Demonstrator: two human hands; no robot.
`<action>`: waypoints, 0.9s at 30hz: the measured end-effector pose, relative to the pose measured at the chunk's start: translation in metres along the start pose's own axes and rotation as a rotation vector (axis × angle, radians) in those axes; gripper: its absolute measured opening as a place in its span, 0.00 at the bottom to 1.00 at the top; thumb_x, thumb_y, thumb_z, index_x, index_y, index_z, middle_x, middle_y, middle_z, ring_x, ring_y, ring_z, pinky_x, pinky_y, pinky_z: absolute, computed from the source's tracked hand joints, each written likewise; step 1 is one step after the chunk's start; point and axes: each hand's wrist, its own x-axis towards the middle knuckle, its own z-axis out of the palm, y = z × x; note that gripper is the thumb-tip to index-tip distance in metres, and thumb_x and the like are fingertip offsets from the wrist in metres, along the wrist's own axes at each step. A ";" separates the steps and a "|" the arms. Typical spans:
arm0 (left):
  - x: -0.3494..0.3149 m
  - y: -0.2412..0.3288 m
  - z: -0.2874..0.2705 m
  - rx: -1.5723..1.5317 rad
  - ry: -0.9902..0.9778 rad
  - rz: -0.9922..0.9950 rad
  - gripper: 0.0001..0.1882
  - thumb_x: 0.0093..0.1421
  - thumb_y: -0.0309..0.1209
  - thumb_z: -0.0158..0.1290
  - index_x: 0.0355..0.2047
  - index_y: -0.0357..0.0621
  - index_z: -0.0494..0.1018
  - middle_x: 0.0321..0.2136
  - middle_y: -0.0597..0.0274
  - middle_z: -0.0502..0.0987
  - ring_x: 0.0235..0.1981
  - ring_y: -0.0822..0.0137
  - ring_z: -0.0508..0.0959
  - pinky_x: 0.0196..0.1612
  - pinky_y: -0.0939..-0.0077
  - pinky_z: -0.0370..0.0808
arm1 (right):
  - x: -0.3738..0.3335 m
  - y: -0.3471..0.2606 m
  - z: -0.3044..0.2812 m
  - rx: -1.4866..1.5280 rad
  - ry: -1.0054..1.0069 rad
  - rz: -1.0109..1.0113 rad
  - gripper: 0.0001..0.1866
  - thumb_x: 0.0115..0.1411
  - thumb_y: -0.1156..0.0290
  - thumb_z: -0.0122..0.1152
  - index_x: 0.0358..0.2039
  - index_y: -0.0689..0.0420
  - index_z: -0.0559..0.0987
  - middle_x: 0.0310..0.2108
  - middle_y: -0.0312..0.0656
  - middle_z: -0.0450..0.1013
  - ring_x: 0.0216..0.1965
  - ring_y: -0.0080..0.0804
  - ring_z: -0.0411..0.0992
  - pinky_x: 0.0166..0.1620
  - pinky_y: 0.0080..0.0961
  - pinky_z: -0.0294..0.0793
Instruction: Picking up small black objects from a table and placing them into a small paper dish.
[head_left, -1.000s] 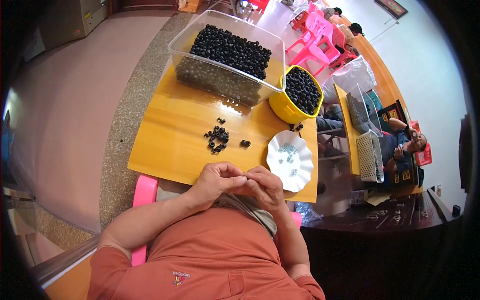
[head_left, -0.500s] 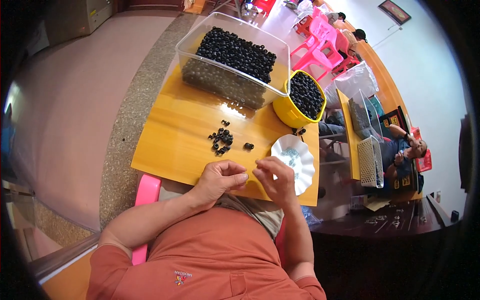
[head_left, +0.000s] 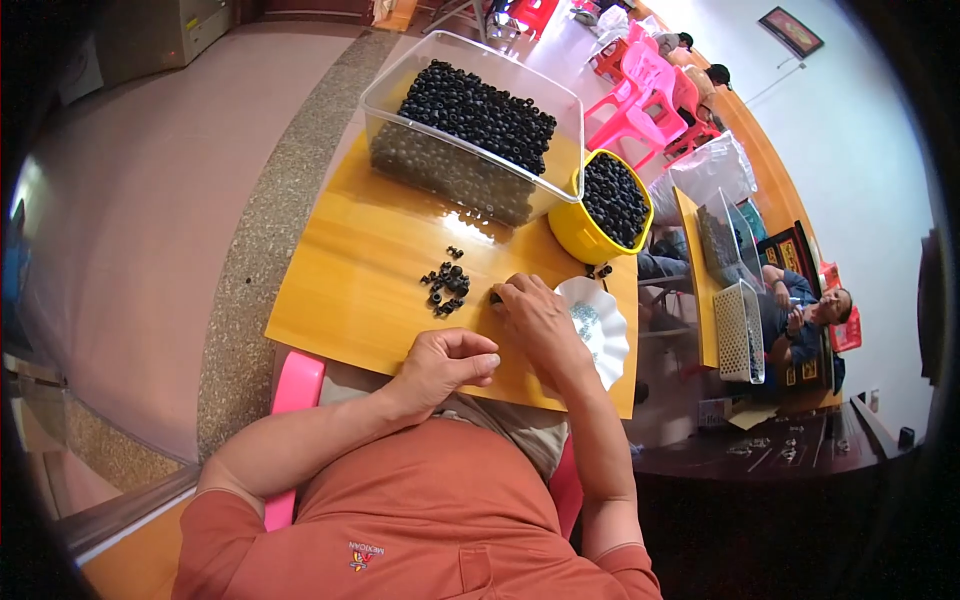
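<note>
My left hand [head_left: 446, 368] hovers over the near edge of the yellow wooden table, thumb and forefinger pinched together; anything tiny between them is too small to make out. Farther in, my right hand [head_left: 540, 318] reaches down to the tabletop, fingertips closed around a small black ring-like piece [head_left: 495, 298] that they partly cover. To the left of those fingers lies a loose cluster of similar black pieces [head_left: 446, 288]. Right beside my right hand stands a white fluted dish [head_left: 612, 325] with tiny clear bluish bits in it.
A clear plastic bin [head_left: 470, 150] of black pieces stands at the table's far end, with a yellow tub [head_left: 585, 235] of more beside it. A few black pieces [head_left: 600, 271] lie by the tub. To the right, another person [head_left: 795, 310] sits behind a white perforated basket [head_left: 738, 330].
My right hand has moved forward and left, from beside my left hand to the lone black piece on the table. My left hand stays nearly in place, still pinched.
</note>
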 end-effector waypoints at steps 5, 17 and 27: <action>0.000 0.001 0.001 0.003 0.012 -0.005 0.09 0.58 0.25 0.59 0.39 0.37 0.74 0.32 0.63 0.77 0.31 0.72 0.79 0.36 0.80 0.79 | 0.000 0.001 0.007 -0.011 0.018 -0.020 0.10 0.56 0.72 0.55 0.38 0.60 0.75 0.37 0.46 0.71 0.43 0.44 0.70 0.46 0.36 0.69; 0.001 -0.002 0.000 -0.031 0.016 0.006 0.09 0.58 0.25 0.59 0.39 0.36 0.74 0.32 0.62 0.77 0.31 0.72 0.79 0.37 0.79 0.80 | -0.001 -0.004 0.014 0.113 0.168 -0.006 0.09 0.55 0.68 0.59 0.34 0.58 0.78 0.36 0.42 0.73 0.40 0.42 0.71 0.44 0.35 0.71; 0.000 0.001 0.002 -0.019 0.035 -0.010 0.10 0.58 0.25 0.59 0.39 0.35 0.74 0.32 0.62 0.77 0.31 0.72 0.79 0.37 0.80 0.79 | 0.001 0.000 0.019 0.202 0.182 0.001 0.10 0.53 0.71 0.62 0.36 0.59 0.80 0.38 0.41 0.75 0.42 0.40 0.72 0.46 0.33 0.71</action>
